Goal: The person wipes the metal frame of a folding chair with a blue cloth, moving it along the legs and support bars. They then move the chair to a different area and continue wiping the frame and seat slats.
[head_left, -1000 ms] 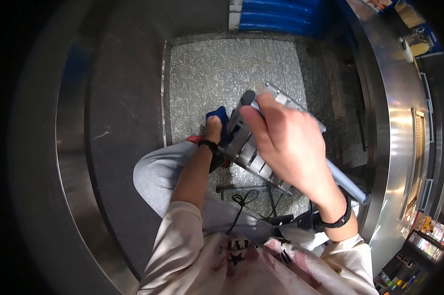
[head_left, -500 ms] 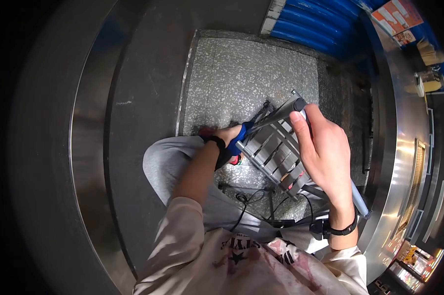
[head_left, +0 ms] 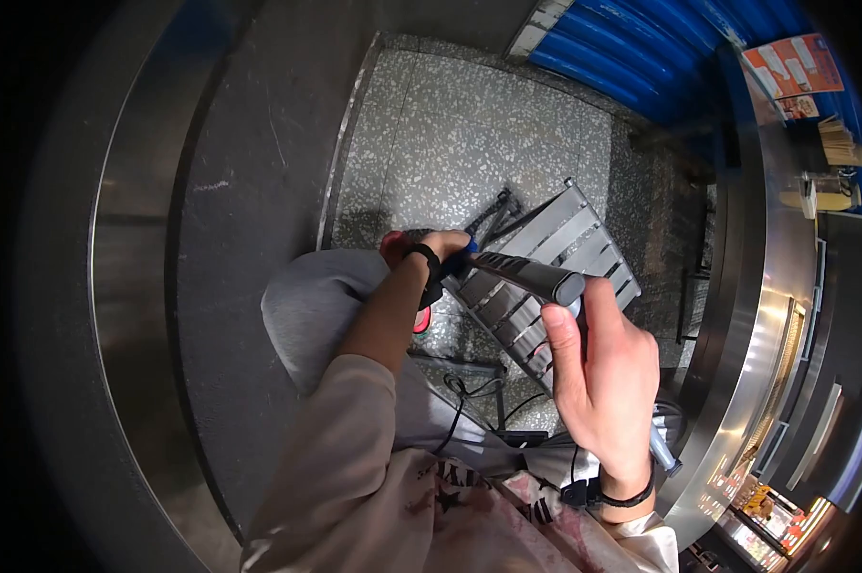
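Observation:
Below me a grey slatted metal frame (head_left: 546, 244), like a folding stool or rack, is tilted over the floor. My right hand (head_left: 608, 382) grips the near end of a grey bar (head_left: 536, 279) with a dark round end cap, thumb and fingers on either side. That bar points away from me, towards my left hand (head_left: 445, 244). My left hand is closed on a blue cloth (head_left: 467, 250) beside the frame's left corner, against the bar's far end. The fingers and most of the cloth are partly hidden.
A dark counter (head_left: 235, 181) runs along the left. A stainless steel counter (head_left: 736, 372) stands close on the right. Black cables (head_left: 464, 387) hang near my legs. Speckled tile floor (head_left: 469, 115) reaches to a blue shutter (head_left: 631, 48) at the back.
My right hand has come lower and slightly left with the bar's capped end, and more of the slatted surface shows. My left hand stays on the cloth, a little higher in view.

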The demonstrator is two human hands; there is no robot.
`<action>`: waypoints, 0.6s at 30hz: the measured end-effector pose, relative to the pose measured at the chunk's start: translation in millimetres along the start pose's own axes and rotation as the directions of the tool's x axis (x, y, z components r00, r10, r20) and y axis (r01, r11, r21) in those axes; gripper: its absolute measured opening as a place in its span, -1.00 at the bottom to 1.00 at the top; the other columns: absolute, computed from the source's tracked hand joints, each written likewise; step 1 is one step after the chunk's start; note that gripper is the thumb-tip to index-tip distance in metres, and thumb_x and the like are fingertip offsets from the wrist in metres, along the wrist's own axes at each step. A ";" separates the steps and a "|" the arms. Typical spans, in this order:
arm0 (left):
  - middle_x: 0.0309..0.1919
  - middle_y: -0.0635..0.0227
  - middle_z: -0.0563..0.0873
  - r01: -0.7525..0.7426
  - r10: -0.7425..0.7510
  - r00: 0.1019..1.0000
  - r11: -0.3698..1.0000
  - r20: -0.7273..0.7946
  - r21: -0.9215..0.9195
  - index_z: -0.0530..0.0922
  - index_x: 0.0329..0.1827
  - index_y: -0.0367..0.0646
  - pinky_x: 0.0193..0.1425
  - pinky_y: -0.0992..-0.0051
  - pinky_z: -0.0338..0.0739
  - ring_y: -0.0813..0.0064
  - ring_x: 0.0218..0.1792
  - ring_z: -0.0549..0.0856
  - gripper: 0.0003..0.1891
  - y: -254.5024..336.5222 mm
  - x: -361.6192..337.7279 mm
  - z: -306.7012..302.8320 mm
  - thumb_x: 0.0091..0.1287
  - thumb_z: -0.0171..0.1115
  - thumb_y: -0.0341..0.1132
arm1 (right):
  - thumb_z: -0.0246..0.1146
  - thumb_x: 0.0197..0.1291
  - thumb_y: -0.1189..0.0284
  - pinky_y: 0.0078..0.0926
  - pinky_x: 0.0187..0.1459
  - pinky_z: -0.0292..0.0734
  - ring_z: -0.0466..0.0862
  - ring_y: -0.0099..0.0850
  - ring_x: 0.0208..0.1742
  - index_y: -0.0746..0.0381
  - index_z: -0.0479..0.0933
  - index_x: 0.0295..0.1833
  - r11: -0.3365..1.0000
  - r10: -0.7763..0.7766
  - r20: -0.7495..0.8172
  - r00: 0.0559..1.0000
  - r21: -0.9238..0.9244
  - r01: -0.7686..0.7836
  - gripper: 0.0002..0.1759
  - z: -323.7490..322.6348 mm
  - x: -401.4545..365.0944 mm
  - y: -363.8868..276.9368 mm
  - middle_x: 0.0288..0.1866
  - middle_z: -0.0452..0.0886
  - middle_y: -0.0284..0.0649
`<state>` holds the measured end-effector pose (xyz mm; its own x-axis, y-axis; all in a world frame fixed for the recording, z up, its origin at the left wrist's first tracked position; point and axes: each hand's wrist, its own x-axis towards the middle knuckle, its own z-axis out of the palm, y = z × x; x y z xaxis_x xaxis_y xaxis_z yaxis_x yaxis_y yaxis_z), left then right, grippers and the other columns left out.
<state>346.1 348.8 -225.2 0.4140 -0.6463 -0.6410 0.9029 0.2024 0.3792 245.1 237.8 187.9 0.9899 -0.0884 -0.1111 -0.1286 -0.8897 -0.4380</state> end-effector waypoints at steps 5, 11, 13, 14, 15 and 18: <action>-0.38 0.41 0.65 -0.075 0.053 0.996 0.913 0.066 0.401 0.65 -0.38 -0.11 -0.16 0.41 0.38 0.47 -0.36 0.52 -0.83 -1.3 16.0 -2.0 0.30 0.21 -0.24 | 0.22 0.48 0.19 -0.12 -0.51 0.46 0.64 0.02 -0.53 0.28 0.40 -0.17 0.999 -0.016 -0.042 0.999 -0.051 0.013 -0.65 -2.0 7.9 8.5 -0.52 0.55 -0.04; 0.22 0.30 0.69 0.070 -0.075 0.997 0.880 -0.007 0.470 0.63 0.20 -0.25 0.22 0.55 0.45 0.50 0.10 0.66 -0.63 12.4 1.2 8.2 0.58 0.07 -0.17 | 0.20 0.49 0.18 -0.12 -0.49 0.49 0.67 0.01 -0.50 0.28 0.38 -0.23 0.997 -0.033 -0.072 0.997 -0.077 0.027 -0.62 -3.3 5.6 11.5 -0.53 0.56 -0.04; 0.21 0.30 0.70 0.043 -0.048 0.993 0.998 0.106 0.054 0.59 0.30 -0.28 0.15 0.57 0.48 0.54 0.07 0.68 -0.60 -0.4 12.9 -14.6 0.56 0.12 -0.19 | 0.18 0.50 0.16 -0.11 -0.48 0.51 0.68 0.02 -0.49 0.27 0.38 -0.24 0.996 -0.032 -0.077 0.997 -0.084 0.026 -0.61 -2.6 5.5 13.4 -0.52 0.58 -0.04; 0.11 0.35 0.72 -0.090 0.070 0.989 0.984 0.130 0.157 0.63 0.21 -0.29 0.17 0.55 0.46 0.57 0.05 0.65 -0.61 14.6 -25.2 15.9 0.54 0.18 -0.16 | 0.17 0.50 0.15 -0.11 -0.48 0.52 0.68 0.02 -0.50 0.27 0.38 -0.24 0.996 -0.042 -0.087 0.995 -0.082 0.035 -0.60 -2.1 5.0 14.6 -0.51 0.59 -0.04; 0.02 0.41 0.74 -0.219 0.181 0.969 0.943 0.166 0.251 0.68 0.12 -0.30 0.19 0.52 0.44 0.61 0.02 0.63 -0.62 21.7 -46.5 34.9 0.51 0.23 -0.13 | 0.16 0.51 0.14 -0.10 -0.47 0.53 0.68 0.03 -0.50 0.28 0.38 -0.24 0.996 -0.050 -0.095 0.994 -0.081 0.042 -0.59 -1.7 4.4 15.0 -0.51 0.60 -0.04; -0.11 0.43 0.76 -0.151 0.145 0.988 0.894 0.047 0.422 0.74 -0.05 -0.29 0.08 0.52 0.48 0.62 -0.09 0.66 -0.70 47.0 -70.4 64.3 0.43 0.33 -0.19 | 0.16 0.51 0.13 -0.09 -0.46 0.55 0.69 0.03 -0.49 0.28 0.39 -0.24 0.996 -0.045 -0.081 0.996 -0.086 0.038 -0.59 -1.2 4.7 14.0 -0.51 0.61 -0.03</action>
<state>352.0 356.4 -119.3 0.5347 -0.6439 -0.5473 0.6961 -0.0316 0.7172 248.0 224.4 182.3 0.9963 -0.0843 -0.0182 -0.0851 -0.9278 -0.3633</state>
